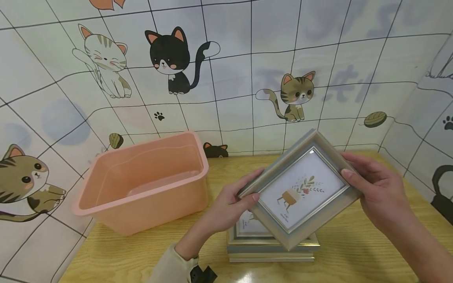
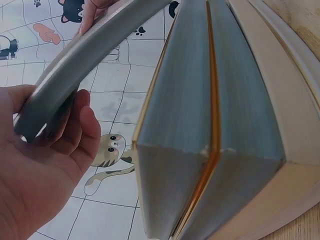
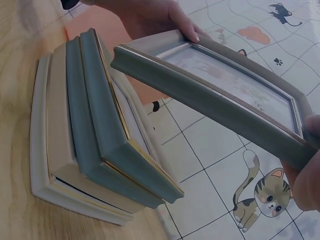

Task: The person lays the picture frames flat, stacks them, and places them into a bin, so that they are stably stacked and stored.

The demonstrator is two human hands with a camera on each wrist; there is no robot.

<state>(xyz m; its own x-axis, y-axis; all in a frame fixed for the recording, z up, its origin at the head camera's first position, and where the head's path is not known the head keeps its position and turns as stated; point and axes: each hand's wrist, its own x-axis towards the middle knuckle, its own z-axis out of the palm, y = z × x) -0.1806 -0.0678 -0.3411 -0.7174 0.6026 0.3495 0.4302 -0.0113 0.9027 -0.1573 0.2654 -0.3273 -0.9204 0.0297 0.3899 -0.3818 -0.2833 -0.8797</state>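
A silver-grey picture frame [image 1: 304, 232] with a plant-and-pot print is held tilted between both hands. My left hand [image 1: 230, 204] grips its left corner, thumb on the front and fingers behind. At the right corner my right hand [image 1: 378, 188] pinches it the same way. Beneath it on the table lies a stack of picture frames [image 1: 272, 248], the top one partly hidden by the held frame. In the right wrist view the stack [image 3: 95, 115] shows blue-grey, beige and white edges with gold lines. The held frame [image 3: 210, 100] is apart from the stack.
A pink plastic bin [image 1: 148, 204] stands on the wooden table [image 1: 116, 255], left of the hands. Behind is a wall covering [image 1: 233, 78] with cat drawings and grid lines. A black strap-like object [image 1: 442, 192] shows at the right edge.
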